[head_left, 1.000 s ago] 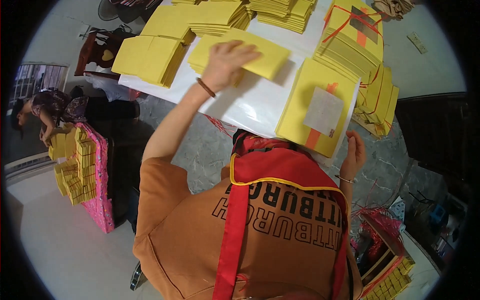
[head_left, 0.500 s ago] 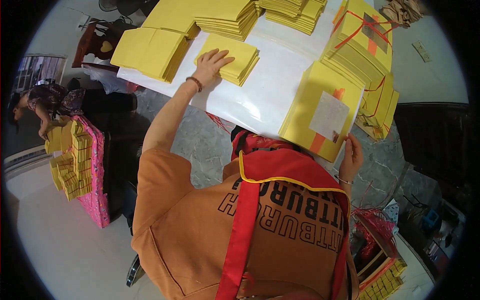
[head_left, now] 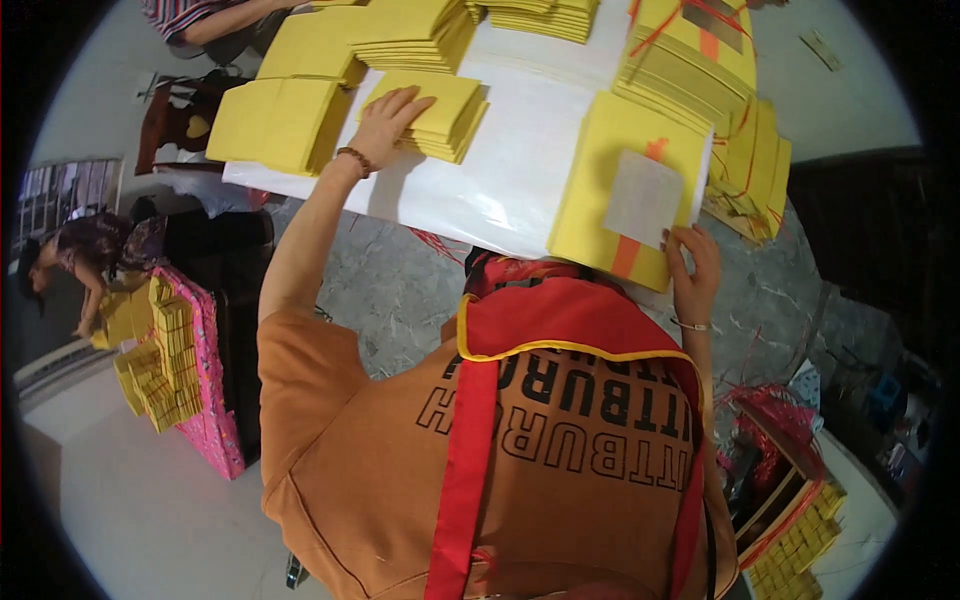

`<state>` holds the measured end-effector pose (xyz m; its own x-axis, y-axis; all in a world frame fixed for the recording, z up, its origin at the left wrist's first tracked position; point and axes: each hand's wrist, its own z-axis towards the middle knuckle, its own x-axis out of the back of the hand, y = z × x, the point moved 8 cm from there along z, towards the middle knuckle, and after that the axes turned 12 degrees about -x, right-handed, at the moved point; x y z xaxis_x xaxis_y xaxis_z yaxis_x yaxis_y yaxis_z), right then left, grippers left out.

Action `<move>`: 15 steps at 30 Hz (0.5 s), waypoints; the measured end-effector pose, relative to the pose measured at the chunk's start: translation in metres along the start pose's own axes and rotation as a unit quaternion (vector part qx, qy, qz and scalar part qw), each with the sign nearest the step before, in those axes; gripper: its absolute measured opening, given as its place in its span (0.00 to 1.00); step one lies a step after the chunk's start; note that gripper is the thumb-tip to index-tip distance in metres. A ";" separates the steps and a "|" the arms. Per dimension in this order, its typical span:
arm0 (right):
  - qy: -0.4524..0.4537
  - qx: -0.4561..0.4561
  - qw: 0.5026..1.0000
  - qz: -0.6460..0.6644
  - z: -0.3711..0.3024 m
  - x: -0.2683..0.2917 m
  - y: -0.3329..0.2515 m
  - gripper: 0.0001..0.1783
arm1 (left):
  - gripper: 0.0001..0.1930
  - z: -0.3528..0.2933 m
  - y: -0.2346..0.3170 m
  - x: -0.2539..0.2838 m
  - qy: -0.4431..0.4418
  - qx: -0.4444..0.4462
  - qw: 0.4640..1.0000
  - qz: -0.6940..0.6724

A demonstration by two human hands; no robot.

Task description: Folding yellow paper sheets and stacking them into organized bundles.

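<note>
My left hand (head_left: pixel 388 128) lies over the left end of a small stack of folded yellow paper (head_left: pixel 445 105), its fingers spread. On the right of the white-covered table (head_left: pixel 490 195) is a larger yellow paper stack (head_left: pixel 590 190). An orange strip and a pale square sheet (head_left: pixel 645 195) lie on its top. My right hand (head_left: pixel 696 268) is at this stack's near right corner, fingers curled against the edge in what looks like a pinch; the thumb is partly hidden.
More yellow stacks (head_left: pixel 270 125) stand left and far on the table. Red-tied bundles (head_left: pixel 745 165) lie to the right. Another person's arm (head_left: pixel 235 20) reaches in at the far left. A second person (head_left: pixel 100 250) bends over bundles on a pink-covered table (head_left: pixel 215 400). A box (head_left: pixel 790 500) with red strings is low right.
The view has shifted a little. My right hand's fingers have moved onto the edge of the larger stack. Another person's arm has come into view at the far left. My left hand stays on the small stack.
</note>
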<state>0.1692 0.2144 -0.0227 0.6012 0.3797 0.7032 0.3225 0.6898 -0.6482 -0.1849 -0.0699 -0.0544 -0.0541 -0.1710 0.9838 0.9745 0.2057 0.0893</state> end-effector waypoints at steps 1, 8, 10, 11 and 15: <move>-0.005 -0.002 1.000 0.022 0.000 -0.001 0.000 0.10 | 0.36 0.003 0.001 0.003 0.007 -0.011 1.000 -0.007; -0.036 -0.080 0.993 0.085 -0.001 -0.015 0.014 0.09 | 0.21 0.072 0.180 0.061 0.145 -0.105 0.967 -0.181; -0.045 -0.072 0.989 0.123 0.001 -0.015 0.010 0.08 | 0.20 0.074 0.237 0.028 0.127 -0.222 0.957 -0.138; -0.041 -0.078 0.989 0.122 0.000 -0.014 0.012 0.08 | 0.22 0.079 0.262 0.027 0.076 -0.246 0.956 -0.142; -0.033 -0.090 0.986 0.140 -0.002 -0.012 0.017 0.09 | 0.24 0.090 0.275 0.015 0.004 -0.263 0.955 -0.137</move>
<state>0.1693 0.2204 -0.0430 0.6384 0.5822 0.5035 0.2790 0.4346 -0.8563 0.0627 0.0711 -0.0006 -0.3228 -0.1572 0.9333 0.8987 -0.3602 0.2501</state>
